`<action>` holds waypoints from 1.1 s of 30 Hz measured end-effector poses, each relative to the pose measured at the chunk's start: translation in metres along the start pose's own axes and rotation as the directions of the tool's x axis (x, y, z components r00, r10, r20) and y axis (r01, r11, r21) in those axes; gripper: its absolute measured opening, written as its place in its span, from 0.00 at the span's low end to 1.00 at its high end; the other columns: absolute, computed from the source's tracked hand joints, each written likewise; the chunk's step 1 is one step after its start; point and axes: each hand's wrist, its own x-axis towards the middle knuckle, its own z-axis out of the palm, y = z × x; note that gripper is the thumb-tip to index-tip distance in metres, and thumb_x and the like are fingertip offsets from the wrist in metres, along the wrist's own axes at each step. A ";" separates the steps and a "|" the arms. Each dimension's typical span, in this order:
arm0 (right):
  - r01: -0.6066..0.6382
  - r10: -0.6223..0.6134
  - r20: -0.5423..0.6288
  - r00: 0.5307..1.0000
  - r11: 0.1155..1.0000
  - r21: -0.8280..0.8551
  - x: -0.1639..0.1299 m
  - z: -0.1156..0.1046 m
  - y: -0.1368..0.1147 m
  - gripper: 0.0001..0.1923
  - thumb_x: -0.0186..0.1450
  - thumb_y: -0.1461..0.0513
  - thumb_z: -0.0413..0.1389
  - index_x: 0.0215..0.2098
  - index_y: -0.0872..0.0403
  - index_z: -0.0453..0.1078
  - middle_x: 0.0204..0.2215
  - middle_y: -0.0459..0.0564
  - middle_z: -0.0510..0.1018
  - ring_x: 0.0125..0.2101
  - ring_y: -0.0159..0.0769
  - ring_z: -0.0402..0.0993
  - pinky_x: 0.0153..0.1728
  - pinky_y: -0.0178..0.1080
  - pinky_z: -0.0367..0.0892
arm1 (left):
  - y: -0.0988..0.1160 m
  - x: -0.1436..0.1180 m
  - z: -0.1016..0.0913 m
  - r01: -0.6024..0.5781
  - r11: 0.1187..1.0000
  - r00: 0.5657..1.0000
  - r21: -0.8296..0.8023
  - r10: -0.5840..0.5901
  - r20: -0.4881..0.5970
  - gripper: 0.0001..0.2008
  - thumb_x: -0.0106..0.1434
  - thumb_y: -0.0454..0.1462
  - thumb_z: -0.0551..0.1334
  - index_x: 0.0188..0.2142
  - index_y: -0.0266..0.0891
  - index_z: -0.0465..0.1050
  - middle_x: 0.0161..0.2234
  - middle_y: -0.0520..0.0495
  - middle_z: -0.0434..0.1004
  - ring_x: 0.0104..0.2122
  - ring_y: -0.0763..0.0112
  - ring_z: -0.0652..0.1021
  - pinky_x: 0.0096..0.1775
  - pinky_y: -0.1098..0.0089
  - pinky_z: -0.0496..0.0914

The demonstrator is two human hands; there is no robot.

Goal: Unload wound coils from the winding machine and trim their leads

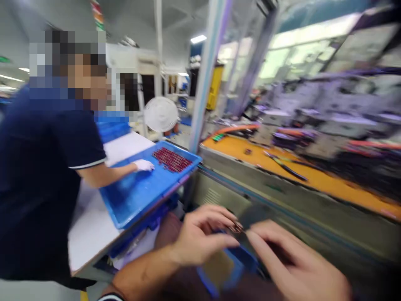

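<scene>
The right hand (291,263) fills the near corner of the blurred frame, fingers stretched flat and close together, pointing toward the left hand (200,238). Whether it grips anything cannot be told. The left hand is loosely curled, thumb and fingertips pinching a small cluster of dark reddish parts (235,228) right where the two hands meet. Just below both hands sits a small blue bin (234,261), partly hidden by them.

Beyond the hands runs a grey machine frame (282,205) with an orange belt (313,175) behind it, carrying a few dark pieces.

Up and to the left of the left hand, a blue tray (138,192) rests on a white tabletop (90,234), with a row of dark red parts (172,160) at its far end. A co-worker in a dark navy shirt (40,175) reaches a white-gloved hand (143,165) into that tray, just beside the row. A white fan (161,113) stands farther back.
</scene>
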 end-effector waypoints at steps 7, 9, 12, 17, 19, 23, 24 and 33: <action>-0.549 0.426 0.354 0.833 0.550 0.629 0.015 0.008 0.007 0.17 0.61 0.51 0.62 0.26 0.56 0.69 0.19 0.42 0.69 0.19 0.25 0.65 0.23 0.30 0.65 | -0.012 0.032 -0.019 0.005 1.000 0.993 0.024 -0.008 0.115 0.14 0.53 0.26 0.72 0.37 0.43 0.80 0.45 0.47 0.82 0.45 0.65 0.82 0.48 0.65 0.76; -0.603 0.448 0.418 0.790 0.445 0.662 0.013 0.009 0.013 0.20 0.58 0.49 0.64 0.26 0.57 0.69 0.19 0.42 0.69 0.19 0.25 0.64 0.22 0.30 0.64 | -0.018 0.032 -0.020 0.006 0.999 0.990 0.032 -0.010 0.141 0.14 0.54 0.27 0.71 0.37 0.44 0.80 0.45 0.47 0.83 0.46 0.63 0.82 0.48 0.63 0.76; -0.647 0.443 0.487 0.753 0.360 0.672 0.007 0.011 0.022 0.23 0.56 0.47 0.66 0.25 0.57 0.67 0.17 0.41 0.69 0.18 0.24 0.64 0.21 0.29 0.63 | -0.022 0.032 -0.020 0.014 0.999 0.988 0.041 -0.020 0.153 0.14 0.54 0.28 0.72 0.38 0.45 0.79 0.45 0.47 0.83 0.47 0.60 0.82 0.49 0.60 0.77; -0.665 0.347 0.579 0.738 0.224 0.713 0.001 0.020 0.035 0.21 0.57 0.49 0.66 0.34 0.58 0.70 0.19 0.42 0.72 0.19 0.25 0.68 0.20 0.29 0.66 | -0.022 0.034 -0.017 0.027 0.998 0.989 0.057 -0.035 0.143 0.13 0.53 0.31 0.73 0.37 0.46 0.80 0.43 0.47 0.85 0.49 0.59 0.81 0.50 0.58 0.76; -0.642 0.276 0.591 0.758 0.155 0.751 -0.001 0.025 0.038 0.21 0.59 0.50 0.66 0.38 0.59 0.72 0.20 0.43 0.73 0.20 0.26 0.69 0.20 0.29 0.67 | -0.023 0.033 -0.017 0.037 0.998 0.988 0.046 -0.044 0.150 0.13 0.53 0.31 0.73 0.37 0.47 0.80 0.43 0.47 0.85 0.50 0.59 0.81 0.51 0.56 0.75; -0.586 0.273 0.549 0.790 0.076 0.807 -0.005 0.031 0.039 0.20 0.58 0.52 0.67 0.38 0.59 0.73 0.20 0.42 0.73 0.19 0.25 0.69 0.21 0.29 0.66 | -0.027 0.030 -0.017 0.091 0.995 0.988 0.034 -0.094 0.120 0.11 0.55 0.34 0.72 0.39 0.47 0.82 0.47 0.44 0.84 0.51 0.55 0.80 0.51 0.54 0.76; -0.568 0.290 0.526 0.800 0.082 0.819 -0.007 0.032 0.040 0.20 0.57 0.52 0.68 0.38 0.58 0.74 0.20 0.42 0.73 0.19 0.25 0.69 0.21 0.29 0.66 | -0.028 0.030 -0.017 0.095 0.995 0.990 0.030 -0.098 0.103 0.09 0.57 0.35 0.71 0.39 0.47 0.82 0.48 0.43 0.83 0.51 0.55 0.80 0.50 0.54 0.76; -0.073 0.174 -0.106 0.979 0.783 0.617 -0.003 0.020 0.042 0.11 0.61 0.62 0.65 0.41 0.54 0.73 0.30 0.46 0.75 0.25 0.28 0.70 0.26 0.32 0.69 | -0.031 0.034 -0.012 0.235 0.967 0.938 0.097 -0.199 -0.285 0.08 0.61 0.42 0.68 0.37 0.41 0.81 0.39 0.46 0.85 0.40 0.68 0.82 0.44 0.69 0.76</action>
